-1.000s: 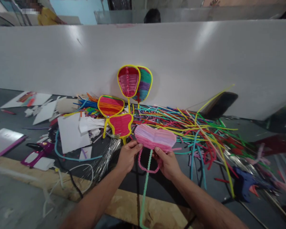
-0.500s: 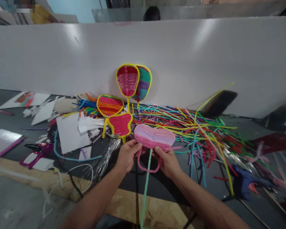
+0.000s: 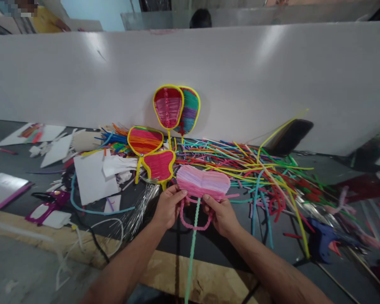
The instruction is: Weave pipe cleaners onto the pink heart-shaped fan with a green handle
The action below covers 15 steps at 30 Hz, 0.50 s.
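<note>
Between my hands is a pink and lilac pipe-cleaner fan (image 3: 204, 181), its face shaped from rows of fuzzy strands. My left hand (image 3: 170, 207) pinches its lower left edge with thumb and fingers. At the lower right edge, my right hand (image 3: 222, 213) pinches it the same way. A pink twisted pipe cleaner (image 3: 194, 228) hangs in a loop below the face, its ends at my fingers. Down the middle runs a pale green twisted stem (image 3: 192, 251), passing the loop and reaching toward my lap.
Yellow-edged fans (image 3: 168, 107) lean on the white partition (image 3: 114, 80). Loose pipe cleaners (image 3: 228, 156) are heaped behind my hands and to the right. A dark phone (image 3: 293, 137) stands at the back. A blue glue gun (image 3: 321, 240) lies right, a purple tool (image 3: 47, 207) left, near white card (image 3: 96, 179).
Both hands keep their pinch on the fan. The pink loop sits slightly lower below the face, and the whole view has shifted a little.
</note>
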### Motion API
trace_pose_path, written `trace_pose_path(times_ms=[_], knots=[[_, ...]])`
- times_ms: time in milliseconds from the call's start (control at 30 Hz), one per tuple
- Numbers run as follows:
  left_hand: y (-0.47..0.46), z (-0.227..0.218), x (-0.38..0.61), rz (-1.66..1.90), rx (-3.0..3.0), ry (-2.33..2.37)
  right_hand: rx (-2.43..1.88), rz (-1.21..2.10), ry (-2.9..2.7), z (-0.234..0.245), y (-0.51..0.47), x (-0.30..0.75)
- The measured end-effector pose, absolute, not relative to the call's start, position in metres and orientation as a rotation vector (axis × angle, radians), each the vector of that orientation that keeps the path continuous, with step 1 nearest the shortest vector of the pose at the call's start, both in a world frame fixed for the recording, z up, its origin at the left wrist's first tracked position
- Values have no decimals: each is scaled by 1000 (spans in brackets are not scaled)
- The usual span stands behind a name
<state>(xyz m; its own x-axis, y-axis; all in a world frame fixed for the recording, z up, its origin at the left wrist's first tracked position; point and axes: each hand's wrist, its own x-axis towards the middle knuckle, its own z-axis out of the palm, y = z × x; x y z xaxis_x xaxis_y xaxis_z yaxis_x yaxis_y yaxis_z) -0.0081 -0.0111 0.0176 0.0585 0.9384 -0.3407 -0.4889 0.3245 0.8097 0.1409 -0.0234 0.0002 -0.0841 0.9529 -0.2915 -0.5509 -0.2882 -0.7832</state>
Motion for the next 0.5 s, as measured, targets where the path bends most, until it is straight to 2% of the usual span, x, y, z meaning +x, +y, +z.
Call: trace_pose_path(times_ms=[500], knots=[[-10, 12, -9, 1189, 681, 947, -1039, 1577, -689, 0, -24, 141]])
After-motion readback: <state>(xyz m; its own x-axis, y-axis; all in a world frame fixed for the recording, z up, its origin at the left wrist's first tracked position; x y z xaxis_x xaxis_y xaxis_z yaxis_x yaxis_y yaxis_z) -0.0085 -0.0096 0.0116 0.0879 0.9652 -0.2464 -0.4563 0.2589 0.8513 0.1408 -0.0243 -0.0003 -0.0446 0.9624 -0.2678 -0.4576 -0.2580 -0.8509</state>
